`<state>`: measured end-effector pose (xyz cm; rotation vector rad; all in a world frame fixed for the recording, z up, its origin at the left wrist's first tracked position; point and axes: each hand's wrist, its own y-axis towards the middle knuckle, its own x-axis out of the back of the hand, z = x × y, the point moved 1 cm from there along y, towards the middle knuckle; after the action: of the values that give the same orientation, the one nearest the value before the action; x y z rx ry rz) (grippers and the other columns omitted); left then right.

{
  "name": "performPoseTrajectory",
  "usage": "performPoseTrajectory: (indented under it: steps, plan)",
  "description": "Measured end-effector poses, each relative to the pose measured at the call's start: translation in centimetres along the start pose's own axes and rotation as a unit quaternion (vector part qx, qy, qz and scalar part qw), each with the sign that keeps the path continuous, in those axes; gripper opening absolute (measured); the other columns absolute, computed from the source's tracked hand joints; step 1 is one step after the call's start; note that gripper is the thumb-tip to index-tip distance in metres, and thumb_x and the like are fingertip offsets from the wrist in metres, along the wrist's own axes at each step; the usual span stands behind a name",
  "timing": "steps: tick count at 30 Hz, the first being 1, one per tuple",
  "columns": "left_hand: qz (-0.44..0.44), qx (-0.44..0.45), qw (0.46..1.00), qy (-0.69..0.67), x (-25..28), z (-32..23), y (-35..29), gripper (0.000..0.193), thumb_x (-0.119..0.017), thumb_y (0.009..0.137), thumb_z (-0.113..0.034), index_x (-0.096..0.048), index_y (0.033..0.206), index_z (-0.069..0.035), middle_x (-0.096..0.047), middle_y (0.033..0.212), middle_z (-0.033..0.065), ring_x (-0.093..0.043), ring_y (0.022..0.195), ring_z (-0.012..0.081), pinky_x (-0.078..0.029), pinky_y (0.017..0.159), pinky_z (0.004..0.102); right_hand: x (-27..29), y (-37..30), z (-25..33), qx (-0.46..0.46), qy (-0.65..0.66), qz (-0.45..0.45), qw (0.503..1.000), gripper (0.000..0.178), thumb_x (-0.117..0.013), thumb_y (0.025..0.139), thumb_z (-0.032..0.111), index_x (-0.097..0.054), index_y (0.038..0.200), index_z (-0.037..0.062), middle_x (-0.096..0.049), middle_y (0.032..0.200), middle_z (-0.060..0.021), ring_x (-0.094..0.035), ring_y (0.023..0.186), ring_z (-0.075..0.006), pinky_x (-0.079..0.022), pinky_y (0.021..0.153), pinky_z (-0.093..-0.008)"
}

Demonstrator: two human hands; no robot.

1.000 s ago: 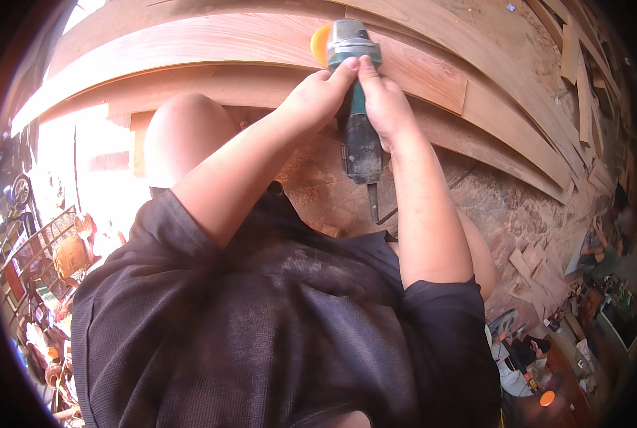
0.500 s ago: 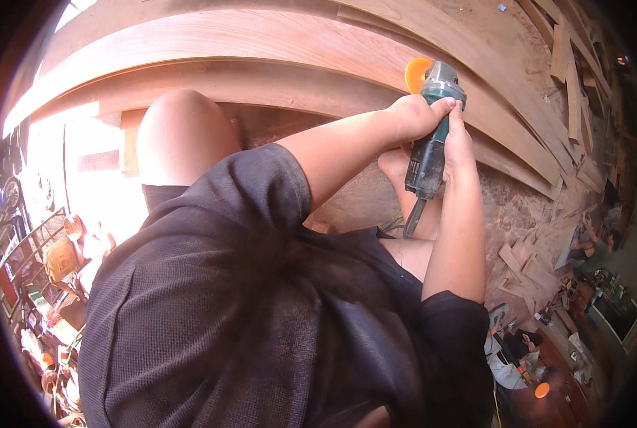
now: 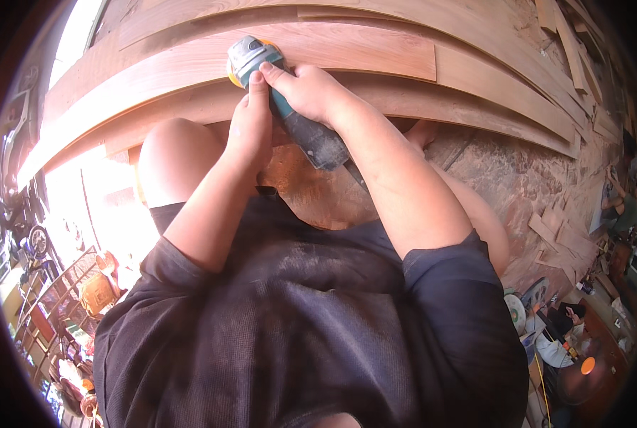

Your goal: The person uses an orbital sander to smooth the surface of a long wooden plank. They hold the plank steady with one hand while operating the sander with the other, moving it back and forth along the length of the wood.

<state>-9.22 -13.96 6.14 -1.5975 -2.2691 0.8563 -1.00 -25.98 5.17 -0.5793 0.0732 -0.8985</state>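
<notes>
An angle grinder [image 3: 313, 139] with a teal and black body and a silver head lies across my two hands. Its yellow disc [image 3: 232, 72] faces the reddish wooden plank [image 3: 375, 51] beneath; whether the two touch cannot be told. My left hand [image 3: 251, 123] grips the near left side of the tool just behind the head, thumb up along the body. From the right, my right hand [image 3: 311, 91] wraps over the teal part, its thumb close to the head. The black rear end of the grinder points back toward me, a dark cord trailing from it.
More long boards [image 3: 504, 85] lie under and beyond the plank. My bare knee [image 3: 176, 153] is close to the boards' near edge. Wood offcuts [image 3: 564, 235] lie on the dusty floor at right, with a red table [image 3: 597, 349] at lower right. A metal rack [image 3: 69, 282] stands at left.
Both hands have carried the grinder left along the plank, from its right part toward the middle left. The tool has turned, its rear end now pointing to the lower right.
</notes>
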Motion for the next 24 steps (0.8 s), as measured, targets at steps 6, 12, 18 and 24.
performPoseTrajectory:
  steps: [6,12,18,24]
  plan:
    - [0.086,0.0,0.974,0.21,-9.1,4.2,2.2,0.088,-0.046,0.106,-0.071,-0.062,0.135,0.011,-0.073,0.12,0.0286,-0.074,0.109,0.0349,-0.059,0.094,0.0433,9.0,-5.3,-7.3,-0.05,0.122,-0.067,0.989,0.084,-0.059,0.102,0.07,-0.069,0.121,-0.011,-0.076,0.103,-0.0171,-0.073,0.091,-0.0228,-0.058,0.083,-0.034]
    - [0.258,0.034,0.928,0.266,-20.2,4.1,2.7,0.09,-0.049,0.104,-0.069,-0.061,0.132,0.016,-0.072,0.117,0.0318,-0.075,0.109,0.041,-0.067,0.081,0.0483,15.6,-11.7,-11.3,-0.083,0.289,-0.239,0.923,0.067,-0.052,0.109,0.062,-0.063,0.133,0.0005,-0.074,0.103,-0.0134,-0.074,0.082,-0.0237,-0.063,0.072,-0.0381]
    - [0.273,0.052,0.916,0.29,-19.7,3.5,3.5,0.096,-0.047,0.101,-0.075,-0.065,0.132,0.015,-0.073,0.122,0.0309,-0.073,0.118,0.0377,-0.058,0.098,0.046,13.7,-11.1,-10.8,-0.072,0.365,-0.259,0.891,0.067,-0.051,0.11,0.06,-0.062,0.135,-0.0008,-0.073,0.113,-0.0144,-0.074,0.094,-0.0225,-0.063,0.082,-0.0386]
    - [0.126,0.062,0.967,0.214,-8.3,0.7,1.8,0.088,-0.043,0.107,-0.072,-0.053,0.148,0.006,-0.068,0.129,0.0233,-0.072,0.11,0.0331,-0.064,0.083,0.0482,5.9,-5.7,-6.4,-0.013,0.237,-0.145,0.961,0.074,-0.058,0.107,0.061,-0.066,0.128,-0.0089,-0.073,0.112,-0.0147,-0.067,0.099,-0.0175,-0.055,0.086,-0.0317]
